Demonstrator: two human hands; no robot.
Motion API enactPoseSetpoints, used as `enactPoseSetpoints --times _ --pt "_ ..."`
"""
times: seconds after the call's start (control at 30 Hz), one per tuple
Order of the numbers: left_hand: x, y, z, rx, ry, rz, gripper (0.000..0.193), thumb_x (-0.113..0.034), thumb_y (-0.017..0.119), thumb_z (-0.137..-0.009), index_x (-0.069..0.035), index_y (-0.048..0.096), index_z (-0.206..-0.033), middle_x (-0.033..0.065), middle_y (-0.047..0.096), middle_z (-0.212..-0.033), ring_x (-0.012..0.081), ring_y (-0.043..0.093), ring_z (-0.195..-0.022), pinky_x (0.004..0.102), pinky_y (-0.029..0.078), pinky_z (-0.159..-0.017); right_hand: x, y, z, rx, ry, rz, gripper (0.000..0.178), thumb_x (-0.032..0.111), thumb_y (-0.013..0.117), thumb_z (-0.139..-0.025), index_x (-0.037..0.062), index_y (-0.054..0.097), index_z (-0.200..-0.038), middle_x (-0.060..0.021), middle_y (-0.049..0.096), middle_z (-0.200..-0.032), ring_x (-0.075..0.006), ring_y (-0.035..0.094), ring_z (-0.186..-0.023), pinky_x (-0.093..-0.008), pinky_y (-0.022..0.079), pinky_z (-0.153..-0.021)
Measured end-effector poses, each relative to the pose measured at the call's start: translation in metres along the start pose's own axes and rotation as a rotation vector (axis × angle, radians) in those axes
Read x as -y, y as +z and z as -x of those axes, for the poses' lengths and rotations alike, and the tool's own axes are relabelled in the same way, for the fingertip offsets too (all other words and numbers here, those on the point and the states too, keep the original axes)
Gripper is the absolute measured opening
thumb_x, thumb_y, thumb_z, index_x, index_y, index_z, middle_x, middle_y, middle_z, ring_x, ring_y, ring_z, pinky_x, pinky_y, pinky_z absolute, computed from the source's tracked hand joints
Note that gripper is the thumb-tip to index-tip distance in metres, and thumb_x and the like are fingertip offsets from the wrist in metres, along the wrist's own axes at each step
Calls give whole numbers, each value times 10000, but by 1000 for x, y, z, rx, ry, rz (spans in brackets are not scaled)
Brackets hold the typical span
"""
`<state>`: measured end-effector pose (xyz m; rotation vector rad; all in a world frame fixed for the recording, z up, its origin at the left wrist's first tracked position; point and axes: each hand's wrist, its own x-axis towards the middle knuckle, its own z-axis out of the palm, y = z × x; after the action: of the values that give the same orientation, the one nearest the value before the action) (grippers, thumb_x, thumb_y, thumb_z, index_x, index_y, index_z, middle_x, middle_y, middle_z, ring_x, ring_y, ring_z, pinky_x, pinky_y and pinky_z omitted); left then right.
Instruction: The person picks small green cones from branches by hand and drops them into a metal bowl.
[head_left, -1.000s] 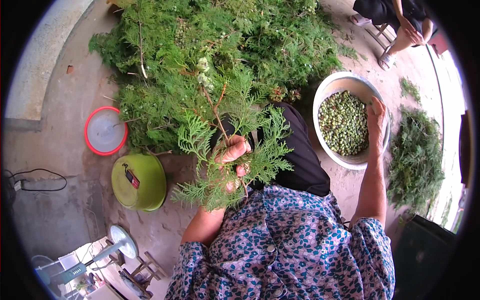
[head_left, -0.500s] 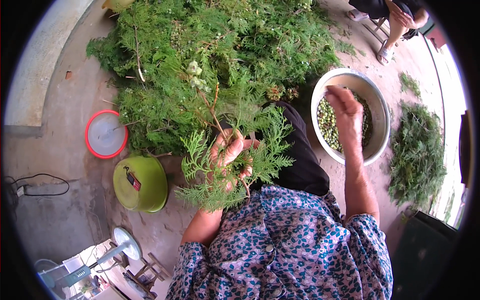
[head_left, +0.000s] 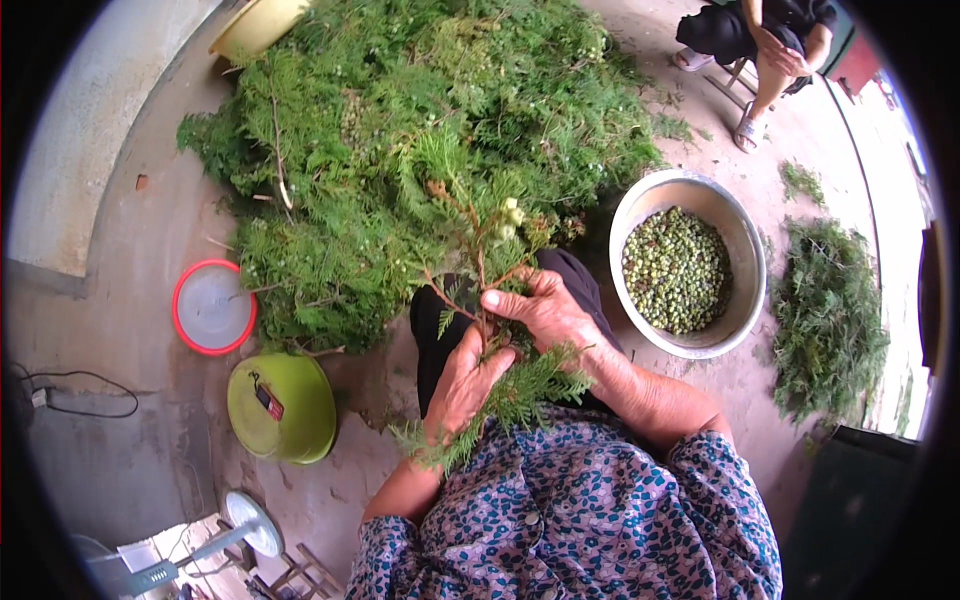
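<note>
My left hand [head_left: 466, 382] is closed round the stem of a leafy evergreen branch [head_left: 540, 385] above my lap. Just above it, my right hand [head_left: 543, 309] has thumb and fingers pinched on a twig of the same branch. Pale green cones [head_left: 511, 216] sit near the branch's upper end. To the right stands a wide metal basin [head_left: 752, 268] with many small green cones [head_left: 677, 270] lying in its bottom. A large heap of cut evergreen branches [head_left: 400, 200] spreads on the floor in front of my knees.
At the left are a red-rimmed round lid [head_left: 176, 308] and an upturned green tub [head_left: 300, 410] with a small phone [head_left: 268, 402] on it. A smaller pile of branches [head_left: 830, 320] lies right of the basin. Another person [head_left: 770, 50] sits at the far right. A fan [head_left: 252, 524] stands lower left.
My right hand has come from over the basin back to the branch and pinches it. The branch has turned in my left hand, and the view has shifted slightly.
</note>
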<state>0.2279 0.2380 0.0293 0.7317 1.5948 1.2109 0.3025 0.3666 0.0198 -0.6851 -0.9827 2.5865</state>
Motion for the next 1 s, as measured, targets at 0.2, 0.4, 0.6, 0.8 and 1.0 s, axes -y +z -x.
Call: enactPoseSetpoints --times 0.2,0.4,0.6,0.8,1.0 --pt "6 -14 2 111 -23 139 563 -227 630 -821 6 366 -1259 103 511 -1155 166 471 -1064 291 397 -881 -8 -6 -4 -94 -42 -136 135 21 697 -723 41 653 -849 -56 650 -776 -146 594 -663 -292 497 -617" --pt "-25 -51 9 -349 283 -141 314 -212 599 -843 23 561 -1048 102 614 -960 167 600 -877 259 464 -783 -20 -5 -11 -76 -136 -95 144 9 681 -733 81 649 -854 -53 648 -784 -159 604 -654 -275 512 -617" --pt "-43 -35 -26 -372 379 -482 276 -186 650 -790 13 560 -958 119 610 -847 167 588 -680 278 479 -615 -33 16 -6 -48 -248 108 106 19 642 -779 -10 630 -879 -22 637 -776 -43 525 -710 -219 466 -623" --pt "-34 -28 -31 -367 365 10 250 -101 599 -831 18 508 -1031 89 615 -888 127 574 -771 253 475 -680 -33 13 -2 -62 -626 750 116 9 670 -740 -25 582 -808 -98 530 -636 -75 424 -617 -244 420 -558" --pt "-33 -30 -30 -432 418 -101 186 -29 557 -839 21 513 -1013 53 603 -882 87 545 -767 219 454 -687 -30 15 9 -129 -288 145 77 88 597 -841 13 613 -844 45 609 -773 -32 499 -670 -187 413 -605"
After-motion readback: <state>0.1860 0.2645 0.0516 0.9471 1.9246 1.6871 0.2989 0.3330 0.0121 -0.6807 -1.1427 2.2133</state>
